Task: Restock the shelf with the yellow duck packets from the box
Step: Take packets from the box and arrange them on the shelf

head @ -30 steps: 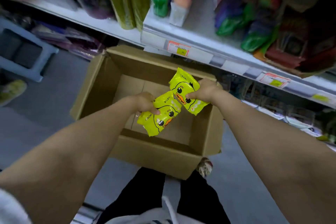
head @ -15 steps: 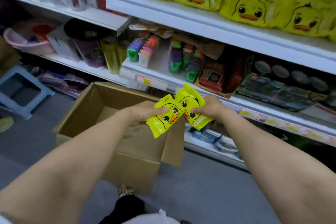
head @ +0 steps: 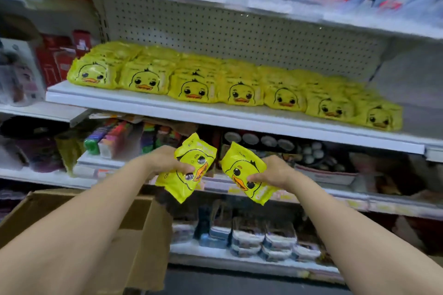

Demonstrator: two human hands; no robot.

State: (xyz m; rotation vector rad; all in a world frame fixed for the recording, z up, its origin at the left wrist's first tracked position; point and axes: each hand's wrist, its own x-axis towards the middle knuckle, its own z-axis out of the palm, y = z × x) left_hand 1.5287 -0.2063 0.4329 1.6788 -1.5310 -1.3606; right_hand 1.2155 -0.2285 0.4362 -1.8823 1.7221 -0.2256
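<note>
Up come both packets, lifted clear of the cardboard box [head: 134,235] since a second ago and now drawn apart, where half a second back their edges overlapped. Left hand [head: 165,163] is clamped around one yellow duck packet [head: 185,170], fingers wrapped over the printed face; right hand [head: 271,172] pinches the second duck packet [head: 242,172] by its right edge, thumb on the front. Both packets hang below the front lip of the duck shelf [head: 215,112], in front of the next shelf down, not touching it.

The left packet's long axis leans, top corner tipped up and to the right, duck face turned sideways. The right packet leans the other way, top corner up and to the left, duck face close to upright and facing the camera.

On the duck shelf a row of stocked duck packets [head: 235,88] stands face-out, several deep, running from its left end almost to its right, against the pegboard back [head: 239,31]. Bare shelf shows in front of the row. Left of the duck shelf sit red boxes [head: 60,55]. Directly under it, behind the hands, are colourful small packs [head: 112,139] and round tins [head: 261,141]; nothing sits between the packets and the shelf lip above. The box is open, below the left forearm.
</note>
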